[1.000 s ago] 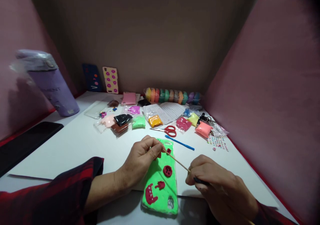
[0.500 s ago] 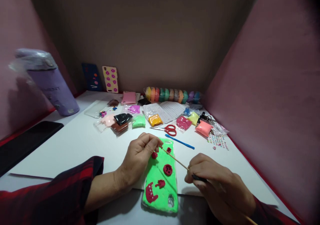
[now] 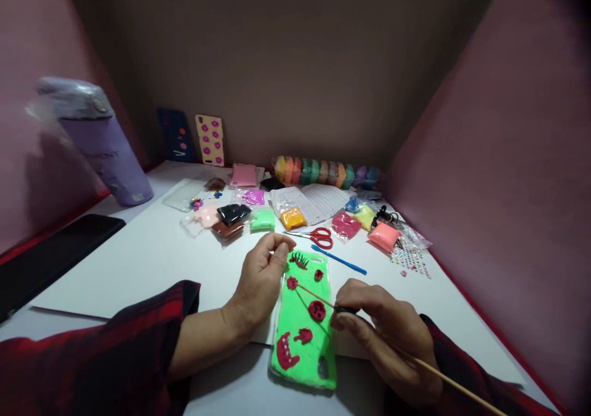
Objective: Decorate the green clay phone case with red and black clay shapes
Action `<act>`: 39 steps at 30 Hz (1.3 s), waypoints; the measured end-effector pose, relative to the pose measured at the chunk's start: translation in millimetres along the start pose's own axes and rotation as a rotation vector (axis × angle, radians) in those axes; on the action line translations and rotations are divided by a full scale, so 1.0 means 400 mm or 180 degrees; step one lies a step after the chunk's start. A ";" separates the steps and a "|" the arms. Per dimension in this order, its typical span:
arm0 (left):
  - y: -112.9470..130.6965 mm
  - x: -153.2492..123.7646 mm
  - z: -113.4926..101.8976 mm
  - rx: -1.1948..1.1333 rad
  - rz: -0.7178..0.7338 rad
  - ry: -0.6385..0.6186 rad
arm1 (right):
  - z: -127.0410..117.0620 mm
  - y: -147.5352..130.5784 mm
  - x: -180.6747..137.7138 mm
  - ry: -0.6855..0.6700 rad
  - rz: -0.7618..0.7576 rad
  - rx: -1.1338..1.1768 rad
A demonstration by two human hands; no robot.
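The right hand [image 3: 385, 336] pinches a slim wooden stick [image 3: 455, 384], tip at a frilly red lump [image 3: 292, 283]; the left hand [image 3: 261, 277] curls by a far corner of the rectangular, green-coated case [image 3: 295, 310]; whether its grip pinches anything, I cannot tell; the case lies between them, across the white board's [image 3: 157, 268] near edge, bearing a pitted red disc [image 3: 317, 311].

The left hand [image 3: 263, 273] has drawn its fingers away from the tip of the thin stick [image 3: 317, 296] to the far left of the green case [image 3: 299, 312], baring a red, black-lashed shape [image 3: 300, 261] and a red blob [image 3: 292, 283]. The right hand [image 3: 390, 327] has moved left, bringing the tip to the blob's right edge.
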State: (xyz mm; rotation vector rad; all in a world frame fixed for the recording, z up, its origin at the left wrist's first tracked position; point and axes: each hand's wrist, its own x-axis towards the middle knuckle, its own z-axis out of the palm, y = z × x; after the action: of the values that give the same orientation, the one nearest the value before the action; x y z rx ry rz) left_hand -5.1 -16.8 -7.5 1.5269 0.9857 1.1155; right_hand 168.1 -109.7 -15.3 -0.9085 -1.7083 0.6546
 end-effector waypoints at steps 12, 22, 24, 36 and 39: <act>0.002 0.000 0.001 -0.0075 -0.0010 0.0040 | 0.006 -0.005 0.009 0.0116 -0.0026 -0.0012; 0.000 0.000 0.001 -0.0075 -0.0014 0.0030 | 0.008 -0.010 0.014 0.0145 0.0023 -0.0066; 0.001 0.000 0.001 -0.0082 -0.0005 0.0029 | 0.008 -0.011 0.014 0.0125 0.0023 -0.0093; 0.003 0.001 0.001 -0.0084 -0.0022 0.0011 | 0.006 -0.009 0.012 0.0186 -0.0013 0.0003; 0.004 0.001 0.001 -0.0089 -0.0028 0.0009 | 0.006 -0.008 0.012 0.0158 -0.0011 0.0042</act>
State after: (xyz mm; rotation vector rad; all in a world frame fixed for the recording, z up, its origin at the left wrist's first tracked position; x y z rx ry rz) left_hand -4.4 -17.1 -5.9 1.4975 0.9742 1.1212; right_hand 164.3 -107.6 -11.0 -0.9053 -1.6592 0.6354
